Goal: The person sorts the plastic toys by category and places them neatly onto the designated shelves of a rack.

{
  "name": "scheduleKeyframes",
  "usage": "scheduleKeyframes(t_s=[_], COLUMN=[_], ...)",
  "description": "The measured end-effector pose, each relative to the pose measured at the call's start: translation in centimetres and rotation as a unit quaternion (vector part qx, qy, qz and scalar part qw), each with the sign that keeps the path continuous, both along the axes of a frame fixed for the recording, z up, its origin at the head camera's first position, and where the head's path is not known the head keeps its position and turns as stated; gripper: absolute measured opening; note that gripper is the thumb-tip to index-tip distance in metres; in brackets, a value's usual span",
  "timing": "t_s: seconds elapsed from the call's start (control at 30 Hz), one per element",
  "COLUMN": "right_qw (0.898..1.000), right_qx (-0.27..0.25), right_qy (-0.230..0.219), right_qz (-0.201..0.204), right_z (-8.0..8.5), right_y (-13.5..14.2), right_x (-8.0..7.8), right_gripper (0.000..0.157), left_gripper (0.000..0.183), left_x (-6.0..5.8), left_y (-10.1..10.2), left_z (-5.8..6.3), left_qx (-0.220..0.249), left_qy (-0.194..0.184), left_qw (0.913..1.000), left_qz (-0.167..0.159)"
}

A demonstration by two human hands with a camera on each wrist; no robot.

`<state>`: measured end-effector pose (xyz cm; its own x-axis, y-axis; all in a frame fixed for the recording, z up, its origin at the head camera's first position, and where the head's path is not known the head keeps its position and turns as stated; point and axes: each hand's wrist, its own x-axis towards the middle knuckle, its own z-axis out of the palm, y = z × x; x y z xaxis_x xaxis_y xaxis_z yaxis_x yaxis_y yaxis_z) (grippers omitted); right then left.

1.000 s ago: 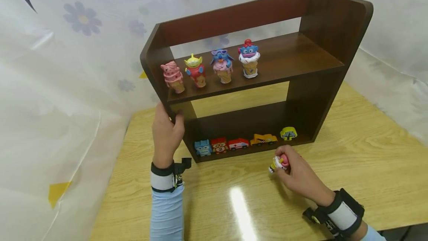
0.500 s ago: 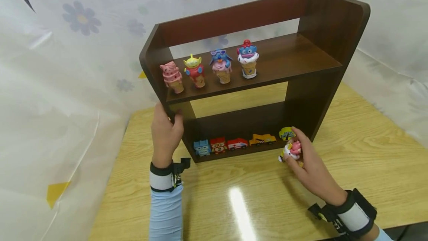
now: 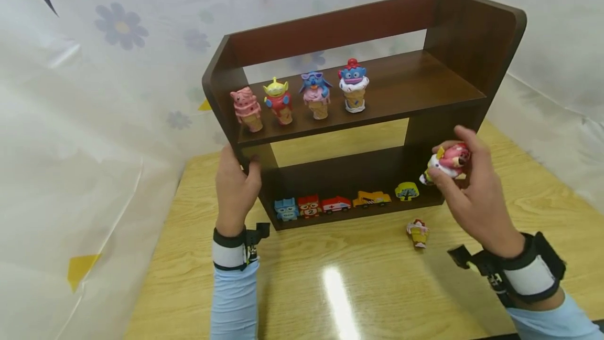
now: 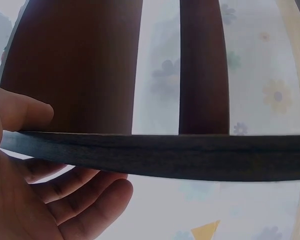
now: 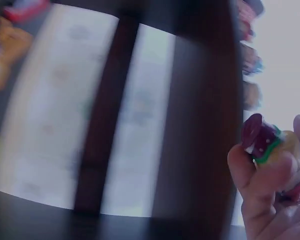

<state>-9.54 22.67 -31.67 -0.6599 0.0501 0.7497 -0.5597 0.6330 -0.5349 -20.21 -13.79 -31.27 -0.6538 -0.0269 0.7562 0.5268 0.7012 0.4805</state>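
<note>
My left hand grips the left side panel of a dark brown two-tier shelf; the left wrist view has the thumb on one side of the panel and the fingers on the other. In my right hand is a toy figurine with a pink bear's head and white swirl, pinched between thumb and fingers. It is raised before the shelf's lower right part. In the right wrist view its purple and green end pokes past the fingertips. Another cone-shaped figurine lies on the table below this hand.
Ice-cream-cone figurines stand along the upper tier's left half, from a pink one to a blue-headed one. The lower tier holds owl blocks, a red ambulance, a yellow truck and a tree block.
My right hand has risen and moved right from near the table with the bear figurine, which now shows its face. The cone figurine on the table has come into full view. The left hand stays put.
</note>
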Motion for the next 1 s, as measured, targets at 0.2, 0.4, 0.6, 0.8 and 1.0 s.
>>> scheduleKeyframes(t_s=[0.2, 0.4, 0.6, 0.8, 1.0], right_qw=[0.997, 0.998, 0.995, 0.994, 0.992], right_qx=[0.036, 0.061, 0.094, 0.108, 0.124], right_qy=[0.06, 0.034, 0.026, 0.03, 0.013], right_qz=[-0.012, 0.002, -0.003, -0.01, -0.002], right_z=[7.1, 10.9, 12.3, 12.8, 12.8], right_y=[0.4, 0.2, -0.2, -0.5, -0.5], right_x=[-1.5, -3.7, -5.3, -6.5, -7.8], right_gripper=[0.086, 0.088, 0.081, 0.078, 0.077], left_gripper=[0.04, 0.04, 0.04, 0.043, 0.043], left_x=[0.1, 0.0, 0.1, 0.1, 0.1], left_y=[0.1, 0.1, 0.1, 0.1, 0.0], left_z=[0.1, 0.2, 0.1, 0.2, 0.1], left_qx=[0.001, -0.002, -0.004, 0.001, 0.006], left_qy=[-0.006, -0.003, -0.006, -0.018, -0.025], left_qw=[1.0, 1.0, 1.0, 0.9998, 0.9996], left_qz=[-0.004, -0.005, -0.006, -0.007, -0.01])
